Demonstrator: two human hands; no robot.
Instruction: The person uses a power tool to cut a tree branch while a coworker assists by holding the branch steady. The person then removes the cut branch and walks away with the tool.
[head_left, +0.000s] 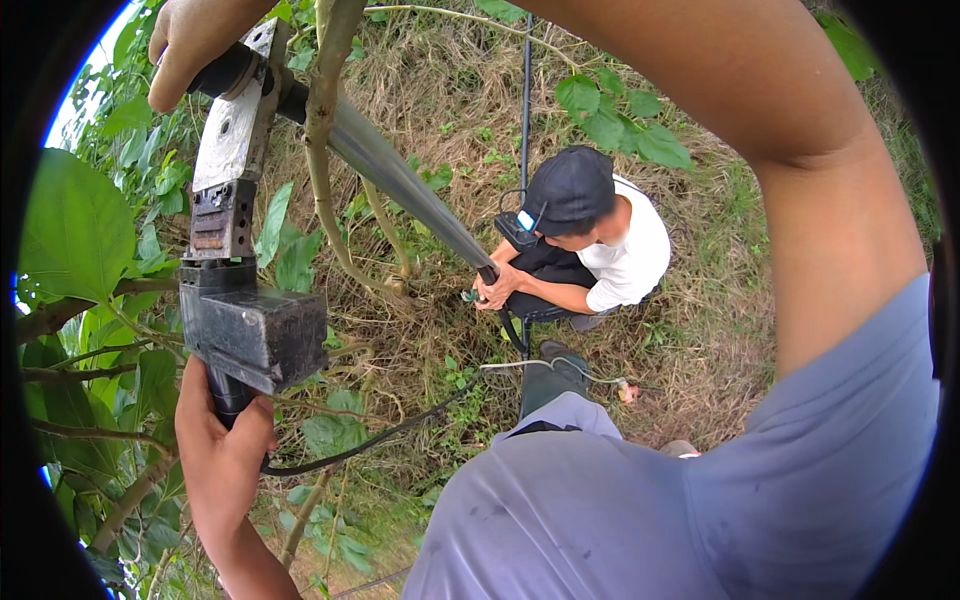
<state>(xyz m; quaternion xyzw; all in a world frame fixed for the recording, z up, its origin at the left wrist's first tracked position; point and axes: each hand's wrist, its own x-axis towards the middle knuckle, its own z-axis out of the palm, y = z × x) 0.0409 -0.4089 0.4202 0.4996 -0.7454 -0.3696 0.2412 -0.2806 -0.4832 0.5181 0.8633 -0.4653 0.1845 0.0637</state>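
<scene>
My left hand (223, 442) grips the black handle (226, 394) below a scuffed black housing (259, 330) of a hand-held powered tool. From the housing rises a worn metal bracket (232, 135) with holes in it. At the upper left, my right hand (191, 49) is closed round a black grip (225, 71) at the bracket's top, my right arm arching across the view. A long grey tube (409, 184) slopes from the bracket down to a crouching person, whose hands (499, 287) hold its lower end. A black cable (367, 448) trails from the tool's handle.
A tree stem (324, 135) stands in front of the tube. Leafy branches (79, 225) crowd the left side. The crouching person (585, 232) wears a dark cap. A dark hose or pole (526, 97) crosses the dry grass (720, 300). A pale cord (517, 364) passes by my leg.
</scene>
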